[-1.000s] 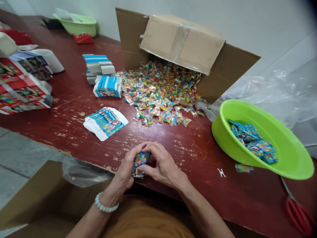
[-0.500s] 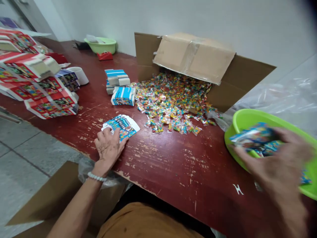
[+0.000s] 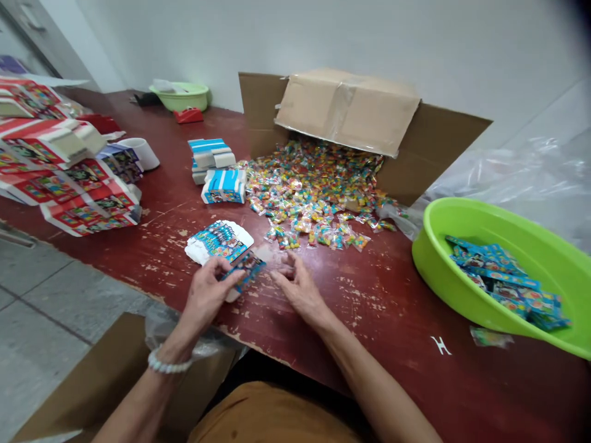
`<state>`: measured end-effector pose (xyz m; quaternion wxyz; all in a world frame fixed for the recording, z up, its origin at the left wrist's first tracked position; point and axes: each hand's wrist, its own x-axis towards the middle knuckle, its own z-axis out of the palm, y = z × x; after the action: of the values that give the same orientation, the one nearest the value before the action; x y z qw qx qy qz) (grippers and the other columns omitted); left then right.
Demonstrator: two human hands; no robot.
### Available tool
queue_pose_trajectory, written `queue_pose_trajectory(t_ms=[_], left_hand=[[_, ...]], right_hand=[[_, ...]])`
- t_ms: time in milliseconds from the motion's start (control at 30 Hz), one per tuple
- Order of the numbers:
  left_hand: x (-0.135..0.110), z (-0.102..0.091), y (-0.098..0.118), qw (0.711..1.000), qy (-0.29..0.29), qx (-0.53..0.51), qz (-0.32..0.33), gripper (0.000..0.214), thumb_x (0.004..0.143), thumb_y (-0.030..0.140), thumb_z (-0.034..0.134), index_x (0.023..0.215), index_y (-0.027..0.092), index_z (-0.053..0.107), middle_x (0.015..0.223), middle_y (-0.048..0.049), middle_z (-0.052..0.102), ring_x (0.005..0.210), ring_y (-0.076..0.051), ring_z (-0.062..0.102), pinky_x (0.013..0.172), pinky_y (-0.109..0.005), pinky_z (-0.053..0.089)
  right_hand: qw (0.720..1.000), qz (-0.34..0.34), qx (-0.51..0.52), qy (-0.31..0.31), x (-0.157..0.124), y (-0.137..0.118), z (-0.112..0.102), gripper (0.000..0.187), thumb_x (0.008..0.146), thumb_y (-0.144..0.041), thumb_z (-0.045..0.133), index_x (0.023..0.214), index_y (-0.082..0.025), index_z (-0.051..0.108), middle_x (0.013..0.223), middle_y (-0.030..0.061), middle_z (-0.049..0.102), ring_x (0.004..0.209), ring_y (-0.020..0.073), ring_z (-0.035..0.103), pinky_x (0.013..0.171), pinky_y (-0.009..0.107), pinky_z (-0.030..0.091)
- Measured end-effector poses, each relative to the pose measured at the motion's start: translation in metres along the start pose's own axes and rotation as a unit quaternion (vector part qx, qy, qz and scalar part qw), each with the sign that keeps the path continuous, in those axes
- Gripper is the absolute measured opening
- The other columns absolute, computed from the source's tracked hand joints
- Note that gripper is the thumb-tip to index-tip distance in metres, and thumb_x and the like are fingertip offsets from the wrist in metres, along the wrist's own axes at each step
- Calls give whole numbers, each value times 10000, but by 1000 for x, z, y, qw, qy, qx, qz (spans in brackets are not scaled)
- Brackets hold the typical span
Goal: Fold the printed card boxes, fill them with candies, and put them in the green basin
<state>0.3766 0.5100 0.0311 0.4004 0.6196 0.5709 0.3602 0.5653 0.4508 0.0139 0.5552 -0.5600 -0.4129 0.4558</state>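
My left hand (image 3: 207, 292) pinches a small blue printed carton (image 3: 248, 268) between thumb and fingers, just above the table. My right hand (image 3: 302, 289) is close by on the right, fingers apart and apparently holding nothing. Just beyond my left hand lies a fanned pile of flat blue cartons (image 3: 220, 239) with white flaps. Past both hands, small clear packets of colourful candy (image 3: 318, 209) spill from a cardboard box (image 3: 351, 111) lying on its side.
On the right stands a lime-green basin (image 3: 431, 264) holding several blue packs (image 3: 512, 283); a loose candy packet (image 3: 492, 337) lies at its near side. Banded blue carton bundles (image 3: 225, 186) sit behind the pile. Red carton bundles (image 3: 87, 200) are stacked left.
My right hand has left the green basin, released the blue pack there and come to the middle. My left hand has lifted a blue carton off the pile.
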Motion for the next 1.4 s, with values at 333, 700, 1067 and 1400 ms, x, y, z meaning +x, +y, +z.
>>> queue_pose_trajectory(t_ms=[333,700,1067,1400], left_hand=[[-65,23,28,789,-479,-354,-149,497,619,515,829,887,104,748,818,-138,755,760,-244,698,715,-312,534],[-77,42,30,893,-282,-305,-172,339,690,389,838,898,160,701,658,-50,716,536,-198,670,530,-303,559],[-77,54,34,950,-68,-298,-61,698,671,289,859,1230,277,441,881,19,733,691,-144,699,683,-263,584],[-76,47,35,966,-126,-214,-72,249,779,430,754,902,216,719,832,-29,730,738,-193,658,655,-264,541]], right_hand=[[976,22,51,-209,-35,-44,-16,279,902,-358,603,1149,-230,586,788,-27,613,550,81,543,518,200,459],[985,78,114,-105,-54,-40,-13,408,762,-358,763,1113,-205,620,761,-7,690,449,92,531,398,211,435],[995,7,44,85,-43,-26,-19,464,710,-311,792,1109,-218,575,766,-30,675,658,136,618,617,241,488],[994,46,91,-29,-37,-24,-30,257,699,-388,811,742,-173,676,736,2,679,658,128,600,658,254,489]])
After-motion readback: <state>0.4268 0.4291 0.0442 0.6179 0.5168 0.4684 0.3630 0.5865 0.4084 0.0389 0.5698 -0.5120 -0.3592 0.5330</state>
